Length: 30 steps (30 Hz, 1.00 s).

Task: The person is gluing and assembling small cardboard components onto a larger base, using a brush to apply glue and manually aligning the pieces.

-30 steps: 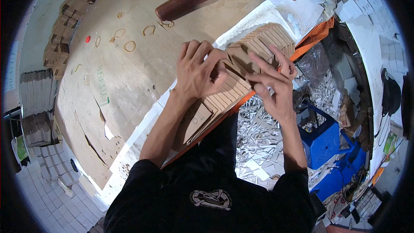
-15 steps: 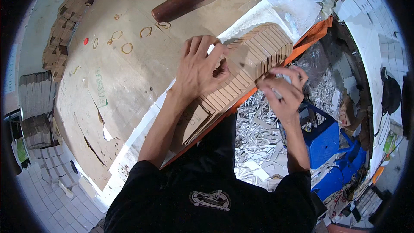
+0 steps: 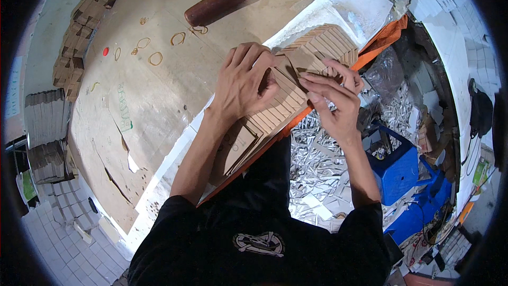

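A long row of overlapping brown cardboard pieces [image 3: 275, 103] lies aslant along the table's near edge. My left hand [image 3: 246, 79] is over the row's far side, its fingers curled and its thumb bent toward the index finger at the edge of one cardboard piece [image 3: 287, 69]. That piece stands slightly lifted, with a dark gap beside it. From the right, my right hand [image 3: 336, 100] reaches to the same piece, fingers stretched and thumb apart from them, the fingertips at its edge. Flat cardboard sheets [image 3: 235, 145] with handwriting lie at the row's near end.
A dark brown roller-like cylinder [image 3: 218, 3] and several rubber bands [image 3: 155, 59] lie on the table [image 3: 159, 95]. A red cap-like disc [image 3: 106, 52] sits at left. Paper scraps [image 3: 315, 169] cover the floor at right, beside a blue plastic stool [image 3: 394, 175].
My right hand has moved left and inward from beside the row to the cardboard piece, its fingers stretching out. A gap has opened by that piece. My left hand has barely moved.
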Available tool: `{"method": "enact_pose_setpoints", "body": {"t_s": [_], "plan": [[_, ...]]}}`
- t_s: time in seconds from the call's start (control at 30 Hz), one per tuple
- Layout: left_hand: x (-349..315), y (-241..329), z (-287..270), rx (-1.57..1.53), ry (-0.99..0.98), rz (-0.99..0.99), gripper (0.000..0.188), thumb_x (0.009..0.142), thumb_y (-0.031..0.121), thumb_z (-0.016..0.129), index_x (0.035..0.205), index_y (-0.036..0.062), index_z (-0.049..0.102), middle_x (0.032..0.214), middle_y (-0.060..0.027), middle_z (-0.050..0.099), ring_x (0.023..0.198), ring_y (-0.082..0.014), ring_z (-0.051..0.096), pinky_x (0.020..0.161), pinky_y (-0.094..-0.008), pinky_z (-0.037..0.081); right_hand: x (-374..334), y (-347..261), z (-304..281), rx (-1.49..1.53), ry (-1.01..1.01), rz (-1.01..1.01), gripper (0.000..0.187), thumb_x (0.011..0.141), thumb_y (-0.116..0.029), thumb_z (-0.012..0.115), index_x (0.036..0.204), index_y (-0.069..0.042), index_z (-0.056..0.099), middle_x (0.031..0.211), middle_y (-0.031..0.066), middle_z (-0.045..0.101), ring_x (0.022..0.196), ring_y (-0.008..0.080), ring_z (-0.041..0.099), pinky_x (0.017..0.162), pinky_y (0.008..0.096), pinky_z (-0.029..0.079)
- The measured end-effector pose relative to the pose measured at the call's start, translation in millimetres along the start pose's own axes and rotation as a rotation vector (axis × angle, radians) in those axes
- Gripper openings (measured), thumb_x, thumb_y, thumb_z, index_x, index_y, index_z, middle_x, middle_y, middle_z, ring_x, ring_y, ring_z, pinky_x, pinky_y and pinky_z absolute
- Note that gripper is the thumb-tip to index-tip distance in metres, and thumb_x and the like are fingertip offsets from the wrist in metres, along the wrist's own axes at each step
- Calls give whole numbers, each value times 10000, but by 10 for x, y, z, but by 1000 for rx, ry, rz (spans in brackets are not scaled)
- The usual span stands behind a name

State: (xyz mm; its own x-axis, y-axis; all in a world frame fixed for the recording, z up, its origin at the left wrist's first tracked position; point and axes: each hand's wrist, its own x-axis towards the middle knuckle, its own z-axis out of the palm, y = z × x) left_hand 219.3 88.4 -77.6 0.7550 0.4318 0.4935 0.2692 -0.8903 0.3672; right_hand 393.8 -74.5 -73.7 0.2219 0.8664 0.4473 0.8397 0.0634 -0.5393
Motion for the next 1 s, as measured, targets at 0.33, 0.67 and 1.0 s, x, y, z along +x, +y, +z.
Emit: {"method": "enact_pose_setpoints", "body": {"t_s": [0.33, 0.67, 1.0], "plan": [[-18, -7, 14, 36, 34, 55, 304, 726, 158, 700, 1027, 129, 721, 940, -86, 637, 868, -276, 561, 768, -404, 464, 9, 96, -13, 195, -31, 25, 307, 942, -390, 684, 1081, -152, 820, 1125, -8, 788, 1363, 237, 507, 1149, 459, 169], [-57, 21, -51, 30, 75, 17, 255, 755, 182, 692, 1005, 150, 735, 897, -92, 590, 835, -264, 527, 764, -394, 422, 53, 201, -41, -18, -120, -213, 637, 926, -733, 517, 1024, -177, 811, 1065, -36, 787, 1390, 217, 495, 1181, 556, 76], [17, -2, -11, 55, -55, -49, 317, 780, 305, 708, 1046, 133, 684, 1046, -120, 597, 986, -311, 551, 897, -441, 427, -153, 248, -46, -8, -51, -314, 563, 857, -696, 626, 843, -152, 769, 1086, -21, 773, 1281, 206, 596, 1184, 563, 163]]}}
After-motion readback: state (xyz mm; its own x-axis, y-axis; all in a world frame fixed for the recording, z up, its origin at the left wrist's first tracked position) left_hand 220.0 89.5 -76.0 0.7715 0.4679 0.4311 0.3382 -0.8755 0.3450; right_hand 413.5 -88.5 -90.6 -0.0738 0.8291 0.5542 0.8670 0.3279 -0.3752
